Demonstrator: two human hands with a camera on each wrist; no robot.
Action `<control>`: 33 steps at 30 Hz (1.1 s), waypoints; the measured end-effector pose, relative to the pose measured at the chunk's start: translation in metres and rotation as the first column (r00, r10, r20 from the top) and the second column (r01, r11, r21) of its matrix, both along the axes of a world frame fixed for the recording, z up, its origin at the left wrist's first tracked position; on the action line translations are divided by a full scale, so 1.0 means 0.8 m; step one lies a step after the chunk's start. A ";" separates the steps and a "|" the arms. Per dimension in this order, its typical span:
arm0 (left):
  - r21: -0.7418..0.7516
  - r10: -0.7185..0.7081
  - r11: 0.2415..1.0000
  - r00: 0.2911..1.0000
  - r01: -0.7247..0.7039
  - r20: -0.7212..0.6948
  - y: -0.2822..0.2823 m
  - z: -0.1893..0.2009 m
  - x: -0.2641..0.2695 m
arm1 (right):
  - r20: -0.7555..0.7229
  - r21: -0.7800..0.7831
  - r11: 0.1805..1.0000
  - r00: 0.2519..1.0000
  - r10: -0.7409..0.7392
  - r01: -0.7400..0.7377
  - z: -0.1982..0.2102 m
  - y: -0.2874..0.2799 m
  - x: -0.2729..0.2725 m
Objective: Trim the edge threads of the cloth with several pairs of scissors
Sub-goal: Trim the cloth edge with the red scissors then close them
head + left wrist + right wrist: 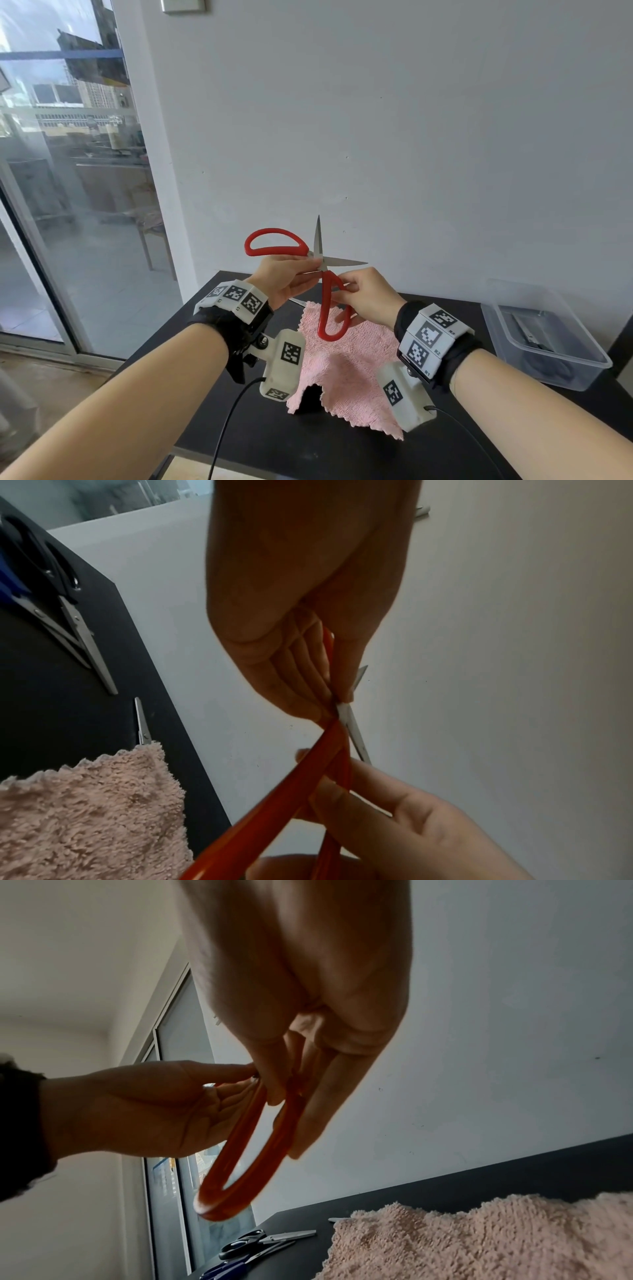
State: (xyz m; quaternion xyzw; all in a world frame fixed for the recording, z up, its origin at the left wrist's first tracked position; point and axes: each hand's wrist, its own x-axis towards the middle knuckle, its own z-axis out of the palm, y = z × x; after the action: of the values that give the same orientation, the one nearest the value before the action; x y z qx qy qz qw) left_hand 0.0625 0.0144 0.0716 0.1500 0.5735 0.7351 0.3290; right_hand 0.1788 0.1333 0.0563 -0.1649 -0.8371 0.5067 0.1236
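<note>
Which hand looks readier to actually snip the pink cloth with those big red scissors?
The right hand, probably. Its fingers curl round the lower loop of the red-handled steel scissors, above the fluffy pink cloth. The left hand only pinches near the pivot, away from the free upper loop.

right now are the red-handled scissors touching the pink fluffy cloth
Apart. The head view shows the red-handled scissors raised in both hands; the right wrist view shows wall and table between them and the pink fluffy cloth.

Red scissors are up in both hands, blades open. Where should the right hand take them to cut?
Probably through the lower red loop, entering from the right hand's side: it hangs free over the cloth, while the left hand pinches near the pivot and the blades point away.
</note>
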 end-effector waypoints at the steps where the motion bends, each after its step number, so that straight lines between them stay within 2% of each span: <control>1: 0.004 0.006 1.000 1.000 -0.006 -0.001 -0.001 0.000 0.000 | 0.001 0.009 1.000 1.000 -0.003 0.003 0.000 0.000 0.000; 10: -0.005 0.083 0.996 0.996 -0.084 -0.043 -0.020 0.008 -0.004 | 0.036 0.016 0.999 0.999 0.036 -0.036 0.000 -0.005 0.009; 18: -0.064 0.138 0.987 0.984 -0.146 -0.114 -0.063 0.007 -0.002 | 0.073 0.184 0.973 0.989 0.130 -0.141 -0.011 -0.026 0.025; 21: -0.085 0.146 0.984 0.980 -0.158 -0.132 -0.086 0.000 0.003 | 0.145 0.314 0.923 0.972 0.185 -0.223 -0.020 -0.050 0.031; 26: -0.136 0.139 0.978 0.977 -0.161 -0.162 -0.120 -0.017 0.010 | 0.363 0.522 0.760 0.907 0.212 -0.387 -0.047 -0.085 0.028; 29: -0.145 0.147 0.974 0.974 -0.172 -0.171 -0.134 -0.024 0.012 | 0.474 0.609 0.655 0.867 0.152 -0.448 -0.064 -0.094 0.023; 33: -0.162 0.141 0.972 0.974 -0.170 -0.179 -0.149 -0.029 0.012 | 0.524 0.666 0.597 0.850 0.052 -0.448 -0.074 -0.101 0.017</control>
State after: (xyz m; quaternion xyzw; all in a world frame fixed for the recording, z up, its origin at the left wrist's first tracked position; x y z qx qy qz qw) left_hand 0.0724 -0.1047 0.0482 0.1357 0.6717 0.6899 0.2332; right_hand 0.1925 0.0527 -0.0028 -0.0864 -0.9902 0.0612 -0.0914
